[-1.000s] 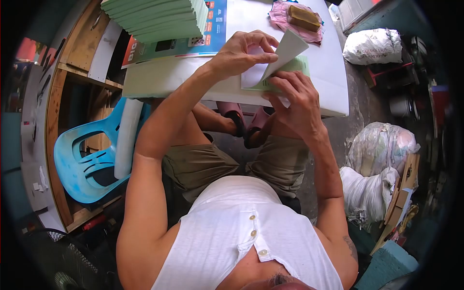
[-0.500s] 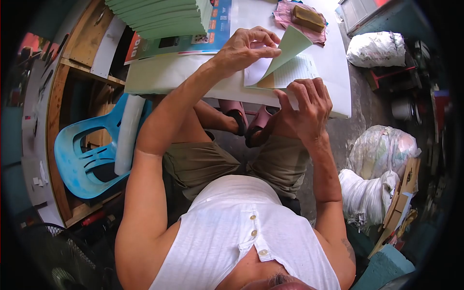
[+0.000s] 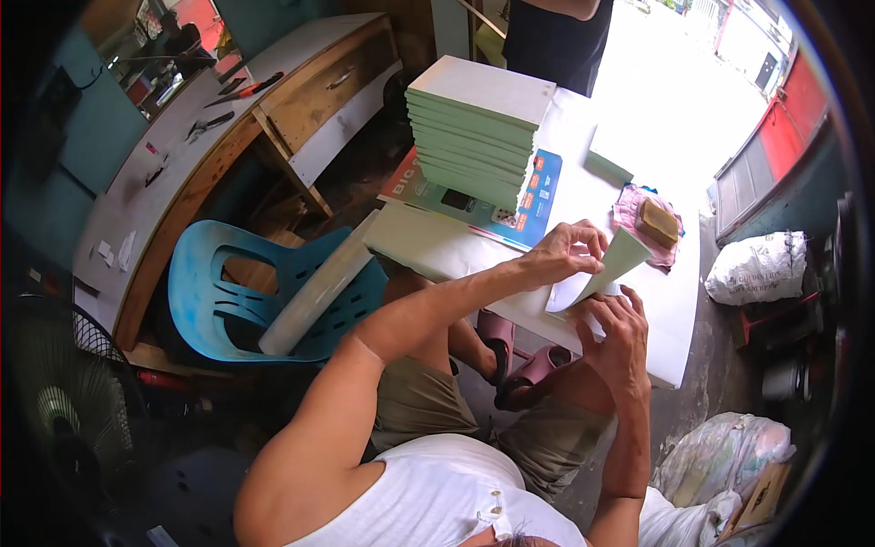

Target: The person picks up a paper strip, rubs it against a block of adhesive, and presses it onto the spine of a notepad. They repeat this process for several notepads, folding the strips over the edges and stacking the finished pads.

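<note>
Pinching one green sheet (image 3: 623, 259) as before, the left hand (image 3: 563, 253) keeps a narrow grip; the right hand's (image 3: 620, 339) is unclear; one person (image 3: 558, 46) newly visible.

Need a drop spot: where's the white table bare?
Bare: the white table right of the right hand, nearer than the pink cloth; also between the poster and that cloth. Crowded: around the pad and left hand; far left, where the green stack stands on the poster.

"BIG" on red end of printed sheet (image 3: 428, 194), its small print illegible, "GOLDEN LION" on white sack (image 3: 756, 267), line below too blurred to read
</note>
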`<state>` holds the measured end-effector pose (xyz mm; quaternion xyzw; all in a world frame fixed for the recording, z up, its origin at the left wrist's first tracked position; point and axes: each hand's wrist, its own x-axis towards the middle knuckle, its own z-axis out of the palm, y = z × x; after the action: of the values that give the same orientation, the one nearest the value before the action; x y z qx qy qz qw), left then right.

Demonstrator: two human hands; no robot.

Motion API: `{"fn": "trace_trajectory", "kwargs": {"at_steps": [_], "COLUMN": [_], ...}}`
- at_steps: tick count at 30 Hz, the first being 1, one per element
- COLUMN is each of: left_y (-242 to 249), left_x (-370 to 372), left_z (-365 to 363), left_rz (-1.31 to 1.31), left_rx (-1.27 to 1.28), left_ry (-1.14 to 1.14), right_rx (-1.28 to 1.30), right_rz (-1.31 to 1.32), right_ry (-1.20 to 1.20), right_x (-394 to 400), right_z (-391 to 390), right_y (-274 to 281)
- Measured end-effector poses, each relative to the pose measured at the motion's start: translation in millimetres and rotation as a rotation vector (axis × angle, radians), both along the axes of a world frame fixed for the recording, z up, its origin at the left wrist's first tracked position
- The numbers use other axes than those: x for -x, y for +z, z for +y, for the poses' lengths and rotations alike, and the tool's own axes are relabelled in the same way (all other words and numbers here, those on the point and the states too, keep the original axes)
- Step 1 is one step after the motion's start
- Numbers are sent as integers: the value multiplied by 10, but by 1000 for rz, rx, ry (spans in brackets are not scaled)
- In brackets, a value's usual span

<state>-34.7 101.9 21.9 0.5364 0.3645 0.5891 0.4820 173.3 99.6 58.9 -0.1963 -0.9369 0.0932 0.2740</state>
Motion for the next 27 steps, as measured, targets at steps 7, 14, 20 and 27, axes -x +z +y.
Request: {"fn": "trace_trajectory", "kwargs": {"at_steps": [7,14,20,27], "left_y": [6,29,-95,64], "left_x": [15,6,84,47], "left_z": [4,-68,-215,-757], "left_rz": [11,621,970,985], "left_rx": [-19,-236,-224,-141], "left_ry": [-7,291,363,419], "right_rx": [-22,717,1243,1314], "right_rz": [83,382,207,368], "right_ry": [88,0,-117,-165], "right_x": [18,-335,-434,-480], "right_z": [-11,-435,-490,-335], "right_y": [36,262,-40,-260]}}
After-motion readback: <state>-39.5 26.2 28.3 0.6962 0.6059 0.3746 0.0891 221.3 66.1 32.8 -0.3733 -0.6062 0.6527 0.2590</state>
